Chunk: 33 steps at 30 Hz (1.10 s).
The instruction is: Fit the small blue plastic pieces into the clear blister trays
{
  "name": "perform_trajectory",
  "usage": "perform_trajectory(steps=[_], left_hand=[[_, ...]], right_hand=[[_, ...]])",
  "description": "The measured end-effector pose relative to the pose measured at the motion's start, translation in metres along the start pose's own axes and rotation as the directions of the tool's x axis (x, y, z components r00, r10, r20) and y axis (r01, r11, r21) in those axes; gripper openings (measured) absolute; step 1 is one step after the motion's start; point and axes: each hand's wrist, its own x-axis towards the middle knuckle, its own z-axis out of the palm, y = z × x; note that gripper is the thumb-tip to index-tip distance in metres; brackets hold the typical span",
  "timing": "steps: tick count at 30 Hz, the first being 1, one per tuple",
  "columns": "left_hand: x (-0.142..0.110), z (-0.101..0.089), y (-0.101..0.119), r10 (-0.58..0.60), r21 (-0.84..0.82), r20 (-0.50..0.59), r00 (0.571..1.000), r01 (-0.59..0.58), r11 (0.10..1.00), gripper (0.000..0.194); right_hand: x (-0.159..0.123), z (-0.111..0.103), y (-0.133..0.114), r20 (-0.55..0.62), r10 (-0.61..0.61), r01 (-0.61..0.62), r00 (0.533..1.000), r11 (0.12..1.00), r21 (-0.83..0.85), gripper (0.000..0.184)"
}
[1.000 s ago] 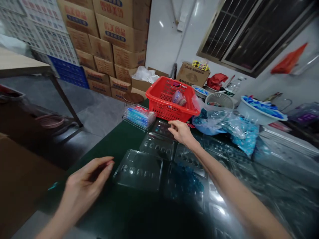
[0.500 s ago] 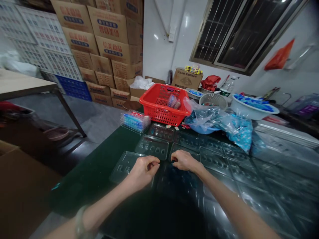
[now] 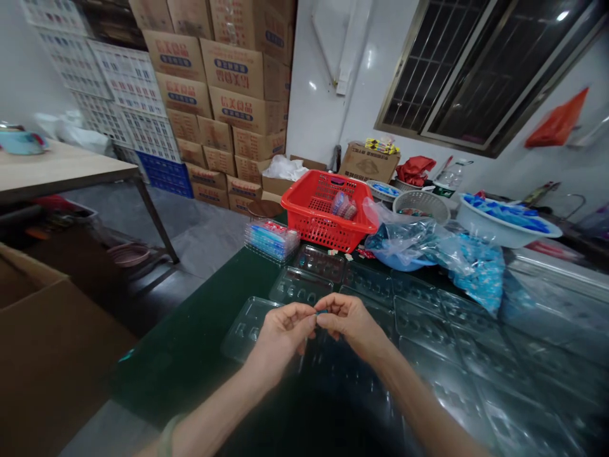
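In front of me, my left hand (image 3: 283,333) and my right hand (image 3: 356,325) meet at the fingertips, both closed in a pinch. A small blue piece (image 3: 322,311) shows between them, mostly covered by the fingers, so its kind is unclear. Under and around the hands lie clear plastic trays with moulded hollows, in rows on the dark green table (image 3: 190,343). One clear tray (image 3: 245,327) is just left of my left hand, and another tray (image 3: 297,285) lies beyond it.
A red basket (image 3: 328,231) with small packs stands at the table's far end, beside a stack of filled clear packs (image 3: 271,241). To the right are a plastic bag (image 3: 480,266) of blue pieces and a white basin (image 3: 504,225). An open carton (image 3: 57,330) stands at left.
My hands, apart half a second ago, have come together at the fingertips, and the small blue piece now shows between them. The camera view has shifted slightly.
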Motion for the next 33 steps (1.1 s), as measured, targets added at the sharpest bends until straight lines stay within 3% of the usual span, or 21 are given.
perform_trajectory(steps=[3,7,12,19,26,28,30,33], left_hand=[[-0.003,-0.010,-0.003,-0.023,-0.073,0.013,1.000,0.024,0.997,0.019],[-0.005,-0.019,-0.004,-0.037,-0.123,0.009,0.999,0.038,0.992,0.017],[-0.003,-0.021,-0.004,-0.070,-0.205,0.047,0.996,0.078,0.976,0.016],[-0.006,-0.017,0.003,-0.098,-0.325,0.058,0.994,0.112,0.939,0.014],[-0.013,-0.016,0.005,-0.063,-0.278,-0.005,0.998,0.059,0.959,0.018],[-0.014,-0.016,0.003,-0.072,-0.213,-0.044,0.996,0.061,0.975,0.017],[-0.013,-0.016,0.000,-0.071,-0.140,-0.072,0.995,0.061,0.988,0.017],[-0.010,-0.016,-0.003,-0.062,-0.100,-0.059,0.996,0.056,0.993,0.018]], right_hand=[[0.001,0.014,0.010,-0.002,0.070,-0.068,0.998,0.976,0.208,0.023],[-0.005,0.029,0.009,0.033,0.144,-0.143,0.989,0.879,0.454,0.021],[-0.009,0.039,0.007,0.020,0.138,-0.127,0.990,0.831,0.542,0.022],[-0.009,0.048,0.013,-0.119,0.052,-0.001,0.991,0.918,0.397,0.023],[-0.014,0.053,0.017,-0.116,0.135,-0.083,0.984,0.925,0.371,0.027],[-0.016,0.051,0.018,-0.204,0.086,-0.037,0.975,0.971,0.235,0.020],[-0.018,0.048,0.017,-0.295,-0.056,0.068,0.954,0.997,0.030,0.018],[-0.020,0.045,0.014,-0.290,-0.259,0.179,0.921,0.945,-0.275,0.015]])
